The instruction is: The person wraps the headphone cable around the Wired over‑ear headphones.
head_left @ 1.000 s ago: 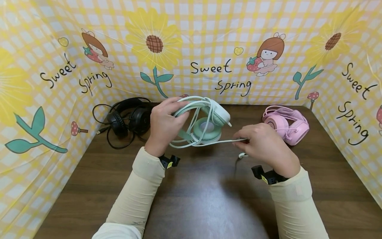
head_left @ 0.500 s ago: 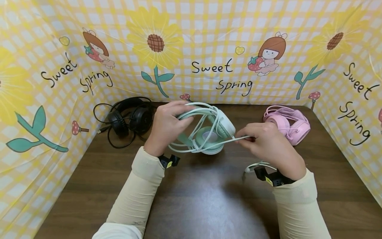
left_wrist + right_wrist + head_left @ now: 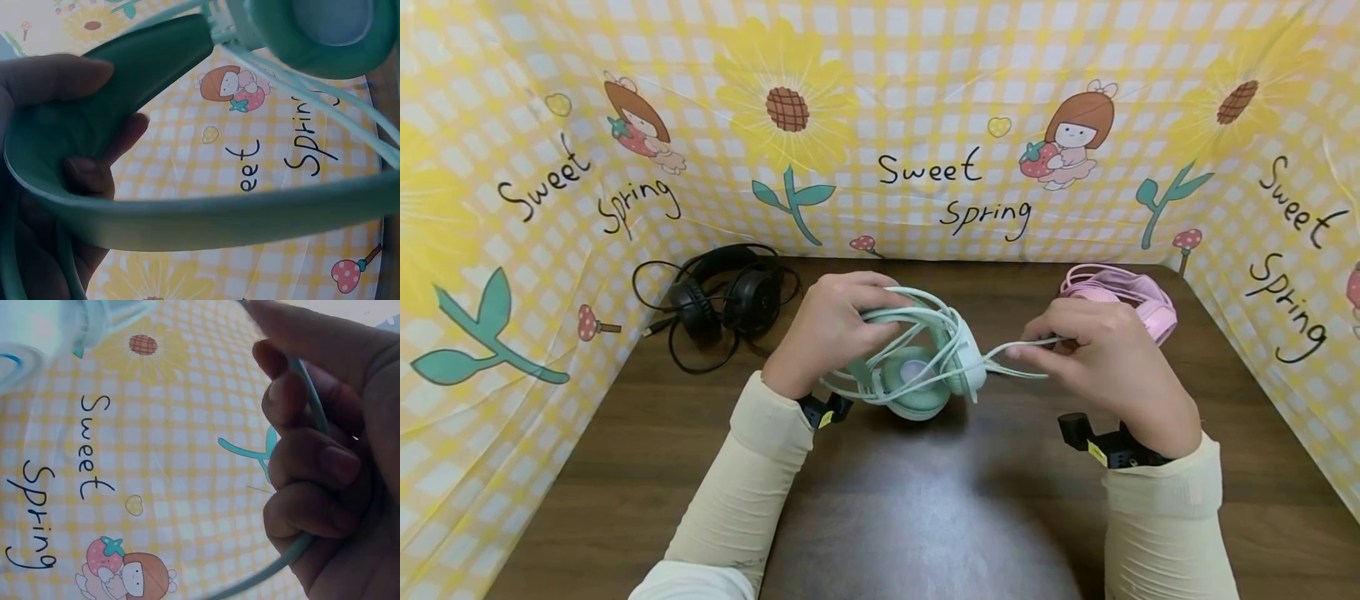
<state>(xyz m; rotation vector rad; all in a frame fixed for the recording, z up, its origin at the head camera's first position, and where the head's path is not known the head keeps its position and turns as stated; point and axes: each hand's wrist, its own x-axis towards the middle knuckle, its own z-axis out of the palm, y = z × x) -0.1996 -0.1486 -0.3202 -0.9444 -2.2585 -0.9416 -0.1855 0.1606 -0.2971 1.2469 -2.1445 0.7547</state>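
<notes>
Mint-green headphones (image 3: 917,390) with a pale cable looped round them are held up over the middle of the table. My left hand (image 3: 842,329) grips them by the headband (image 3: 219,222), and the left wrist view shows thumb and fingers wrapped round the band's curve. Out to the right, my right hand (image 3: 1090,346) pinches the mint cable (image 3: 315,403), which runs from the headphones into the fingers. In the right wrist view the cable passes through the curled fingers and out below them.
Black headphones (image 3: 756,300) with a loose black cable lie at the back left of the wooden table (image 3: 895,517). Pink headphones (image 3: 1157,317) lie at the back right, partly behind my right hand. A yellow checked cloth (image 3: 925,75) walls the back and sides.
My right hand has moved right with the cable. My left hand has brought the mint headphones slightly right and lower, toward me. The black and pink headphones stay where they were.
</notes>
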